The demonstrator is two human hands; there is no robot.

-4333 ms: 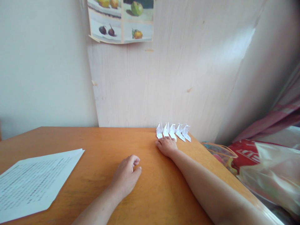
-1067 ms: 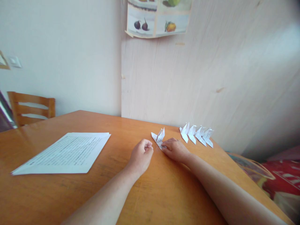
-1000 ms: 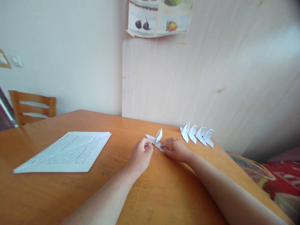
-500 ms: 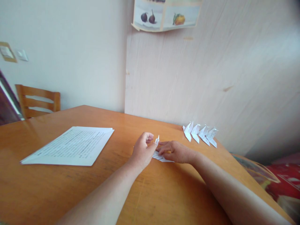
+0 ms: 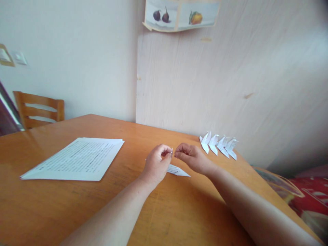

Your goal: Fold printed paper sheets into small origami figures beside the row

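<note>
A folded paper bird [image 5: 178,170], white with printed text, lies low over the table between my hands. Its flat pointed wing sticks out to the right below my fingers, while most of its body is hidden behind my left hand. My left hand [image 5: 156,164] pinches the bird's narrow upright tip between thumb and forefinger. Just right of that tip, my right hand [image 5: 192,158] is closed in a pinch, thumb against curled fingers. A narrow gap seems to separate it from the tip, and whatever its fingertips may hold is too small to make out.
Several finished paper birds [image 5: 219,145] stand in a row by the wall at the back right. A stack of printed sheets [image 5: 74,160] lies on the wooden table [image 5: 107,208] at left. A chair [image 5: 39,107] stands beyond; red items [image 5: 311,193] sit past the right edge.
My right hand has lifted off the paper wing and closed into a pinch near the upright tip. My left thumb and forefinger have come together on that tip.
</note>
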